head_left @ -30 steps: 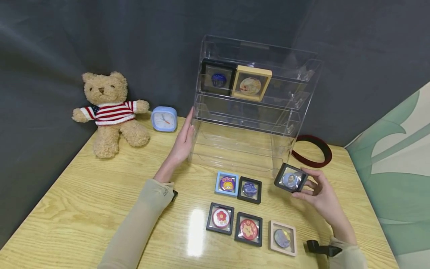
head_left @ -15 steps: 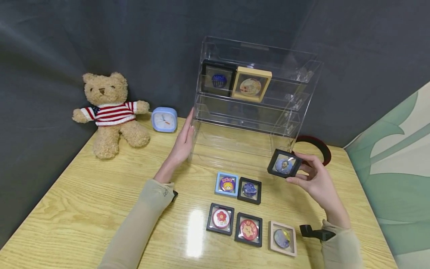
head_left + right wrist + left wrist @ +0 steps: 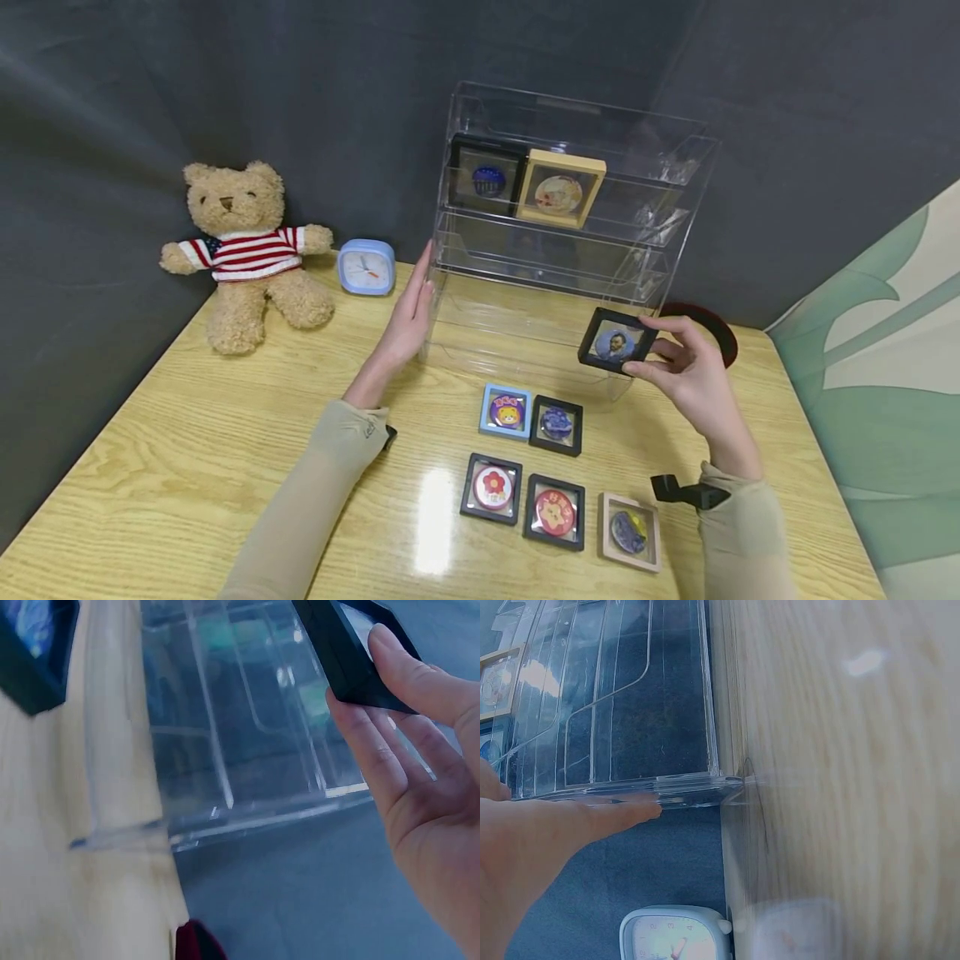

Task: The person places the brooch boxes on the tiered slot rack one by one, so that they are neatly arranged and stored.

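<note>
In the head view my right hand (image 3: 686, 367) pinches a black display frame (image 3: 617, 342) by its right edge. A round blue badge with a bearded portrait shows inside it. The held frame is tilted and overlaps the lower right front of the clear acrylic display rack (image 3: 525, 287). My left hand (image 3: 411, 312) lies with straight fingers along the rack's left side; the left wrist view shows its fingers (image 3: 622, 814) flat against the side panel. On an upper tier stand a black frame (image 3: 487, 177) with a dark blue badge and a yellow frame (image 3: 561, 190).
On the table before the rack lie a blue frame (image 3: 506, 411), black frames (image 3: 557, 425) and a pale pink frame (image 3: 630, 533). A teddy bear (image 3: 243, 250) and a blue alarm clock (image 3: 367, 267) sit left. A dark red band (image 3: 723, 333) lies behind my right hand.
My right hand has carried the black portrait frame up and to the left, toward the rack, and turned its face more to the camera. The left hand has stayed at the rack's side.
</note>
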`<state>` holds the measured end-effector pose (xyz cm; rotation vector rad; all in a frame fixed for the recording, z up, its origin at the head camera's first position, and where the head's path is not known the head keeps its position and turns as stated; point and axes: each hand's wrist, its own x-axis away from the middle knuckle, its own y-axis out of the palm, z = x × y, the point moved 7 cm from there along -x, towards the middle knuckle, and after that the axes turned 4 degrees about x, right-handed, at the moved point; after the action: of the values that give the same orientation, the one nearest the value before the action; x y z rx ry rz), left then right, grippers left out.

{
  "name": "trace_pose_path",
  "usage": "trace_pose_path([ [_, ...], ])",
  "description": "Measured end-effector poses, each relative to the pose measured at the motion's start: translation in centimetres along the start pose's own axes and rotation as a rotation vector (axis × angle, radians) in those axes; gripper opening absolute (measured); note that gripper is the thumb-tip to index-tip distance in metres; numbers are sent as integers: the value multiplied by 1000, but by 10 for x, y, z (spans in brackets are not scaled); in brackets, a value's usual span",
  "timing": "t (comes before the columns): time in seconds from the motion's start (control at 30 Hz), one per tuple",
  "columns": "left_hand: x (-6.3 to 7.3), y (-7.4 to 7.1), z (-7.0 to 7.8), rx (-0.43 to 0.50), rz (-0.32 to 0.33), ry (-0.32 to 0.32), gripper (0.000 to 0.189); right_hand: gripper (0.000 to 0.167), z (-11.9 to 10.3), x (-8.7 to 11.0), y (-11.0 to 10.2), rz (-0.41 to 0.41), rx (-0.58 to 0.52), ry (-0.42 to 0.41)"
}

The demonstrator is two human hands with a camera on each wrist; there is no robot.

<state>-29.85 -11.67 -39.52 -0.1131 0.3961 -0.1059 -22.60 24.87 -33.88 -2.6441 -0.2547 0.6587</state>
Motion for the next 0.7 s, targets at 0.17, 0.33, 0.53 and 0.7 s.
trace_pose_path([
  [0.17, 0, 0, 0, -5, -2, 1, 58, 57, -11, -14, 4, 42, 75, -11],
  [0.33, 0, -1, -1, 0, -5, 1, 59, 51, -17, -28, 10, 52, 18, -25],
  [0.53, -1, -1, -2, 6, 1, 3, 59, 40, -24, -47, 15, 107, -61, -63],
  [0.7, -1, -1, -4, 6, 5, 8, 59, 30, -32, -64, 19, 175, -82, -62],
])
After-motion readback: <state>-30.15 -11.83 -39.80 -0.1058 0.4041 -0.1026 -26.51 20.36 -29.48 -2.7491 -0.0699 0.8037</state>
